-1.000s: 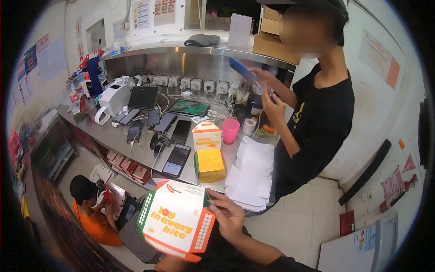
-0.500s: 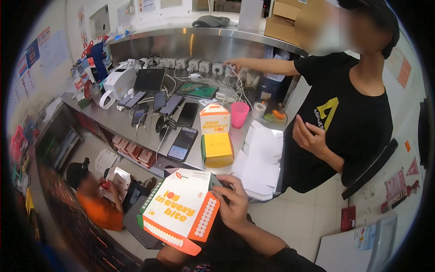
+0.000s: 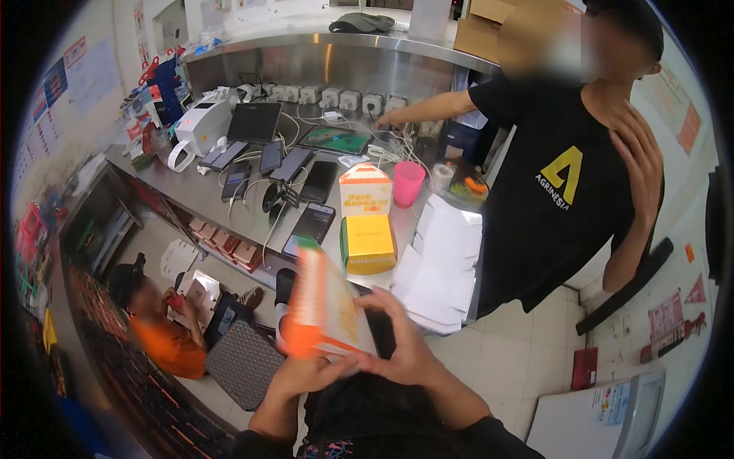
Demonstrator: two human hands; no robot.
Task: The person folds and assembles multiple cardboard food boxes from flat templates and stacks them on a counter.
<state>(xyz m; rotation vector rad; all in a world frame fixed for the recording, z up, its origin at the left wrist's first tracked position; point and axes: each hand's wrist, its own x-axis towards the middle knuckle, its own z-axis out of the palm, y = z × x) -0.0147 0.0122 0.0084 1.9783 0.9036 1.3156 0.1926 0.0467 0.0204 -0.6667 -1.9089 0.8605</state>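
Observation:
A white food carton point(image 3: 330, 312) with orange and green edges stands tilted and nearly edge-on in front of me, partly smeared by motion. My right hand point(image 3: 407, 344) grips its right side, thumb along the lower edge and fingers on the near face. Under its lower left corner, my left hand point(image 3: 310, 375) closes on the orange edge. Just beyond, on the steel counter, sits a yellow box point(image 3: 368, 243) with green and orange sides. Behind that stands a white and orange box panel point(image 3: 365, 190).
Flat white cartons point(image 3: 440, 268) lie stacked at the counter's right. Phones point(image 3: 312, 226), cables and a pink cup point(image 3: 409, 183) fill the steel counter point(image 3: 252, 218). A co-worker in black point(image 3: 562, 183) reaches toward the plugs. Another person in orange point(image 3: 168, 344) sits low at the left.
The carton has turned from its printed face showing to nearly edge-on. My left hand has come into view at its lower edge. The black-shirted co-worker's free hand has risen toward the shoulder.

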